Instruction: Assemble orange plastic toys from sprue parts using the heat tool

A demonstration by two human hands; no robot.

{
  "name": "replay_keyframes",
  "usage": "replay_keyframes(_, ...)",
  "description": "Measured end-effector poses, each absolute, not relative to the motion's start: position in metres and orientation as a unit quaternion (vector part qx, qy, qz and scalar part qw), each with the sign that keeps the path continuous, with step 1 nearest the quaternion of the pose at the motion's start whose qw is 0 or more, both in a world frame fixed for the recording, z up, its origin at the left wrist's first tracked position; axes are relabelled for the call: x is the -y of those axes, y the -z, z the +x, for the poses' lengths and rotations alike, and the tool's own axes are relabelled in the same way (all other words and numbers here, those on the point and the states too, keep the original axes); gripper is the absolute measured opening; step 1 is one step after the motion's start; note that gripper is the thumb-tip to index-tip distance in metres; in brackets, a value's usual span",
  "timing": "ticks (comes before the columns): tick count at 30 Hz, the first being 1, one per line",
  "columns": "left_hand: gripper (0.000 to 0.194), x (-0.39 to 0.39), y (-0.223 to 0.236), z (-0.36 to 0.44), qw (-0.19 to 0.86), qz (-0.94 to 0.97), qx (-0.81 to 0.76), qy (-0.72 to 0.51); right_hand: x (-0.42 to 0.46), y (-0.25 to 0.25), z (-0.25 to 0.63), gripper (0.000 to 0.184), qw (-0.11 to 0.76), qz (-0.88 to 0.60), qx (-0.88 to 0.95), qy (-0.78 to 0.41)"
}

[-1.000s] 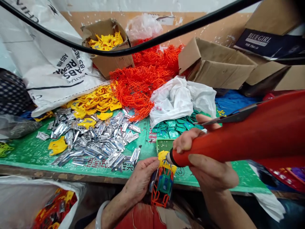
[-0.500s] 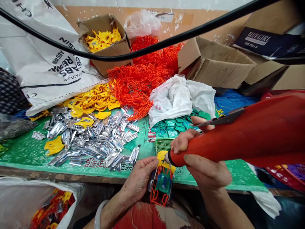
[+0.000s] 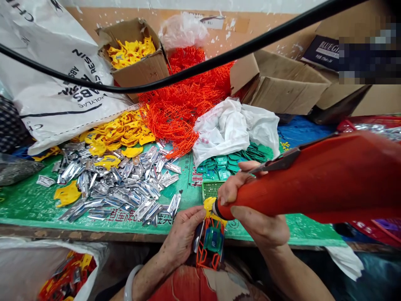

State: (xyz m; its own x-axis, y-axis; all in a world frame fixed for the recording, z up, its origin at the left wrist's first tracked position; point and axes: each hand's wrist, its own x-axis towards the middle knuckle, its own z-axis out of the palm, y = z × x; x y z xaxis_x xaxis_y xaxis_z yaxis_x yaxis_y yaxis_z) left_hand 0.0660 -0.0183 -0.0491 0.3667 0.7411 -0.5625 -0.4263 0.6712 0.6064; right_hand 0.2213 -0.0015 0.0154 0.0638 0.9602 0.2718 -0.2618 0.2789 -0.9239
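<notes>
My right hand [image 3: 258, 215] is wrapped round a red power screwdriver [image 3: 300, 184], a lever along its upper side. Its dark nose points down-left and meets the yellow end piece [image 3: 209, 205] of a small toy vehicle; the contact point itself is partly hidden. My left hand [image 3: 184, 230] pinches the toy vehicle by its left side at the table's front edge. The toy has an orange frame [image 3: 203, 255], a clear green middle part [image 3: 214, 239] and shiny silver sides. Just behind it lies a green mesh basket [image 3: 213, 189].
Silver plates [image 3: 125, 184], yellow parts [image 3: 120, 131], orange frames [image 3: 175, 113] and green pieces [image 3: 224, 165] lie heaped on the green table cover [image 3: 25, 200]. Cardboard boxes [image 3: 285, 92] line the back. A black cable [image 3: 188, 77] crosses overhead. An open bag [image 3: 100, 259] sits lower left.
The whole scene has slid slightly left in the view. Both hands keep their hold, and the screwdriver's nose stays at the yellow piece.
</notes>
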Motion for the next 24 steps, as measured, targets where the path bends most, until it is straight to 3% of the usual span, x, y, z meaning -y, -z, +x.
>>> replay_keyframes(4, 0.030, 0.019, 0.051, 0.065, 0.806, 0.189, -0.432, -0.359, 0.001, -0.015, 0.218, 0.032, 0.625, -0.361, 0.491, -0.487)
replay_keyframes(11, 0.033, 0.018, 0.046, 0.063, 0.803, 0.199, -0.433, -0.358, 0.002, -0.026, 0.220, 0.054, 0.648, -0.357, 0.481, -0.471)
replay_keyframes(19, 0.026, 0.018, 0.043, 0.062, 0.793, 0.191, -0.426, -0.390, -0.005, -0.048, 0.233, 0.057, 0.695, -0.357, 0.442, -0.441)
replay_keyframes(24, 0.034, 0.019, 0.049, 0.065, 0.800, 0.177, -0.420, -0.389, 0.001, -0.044, 0.224, 0.062, 0.670, -0.364, 0.443, -0.472)
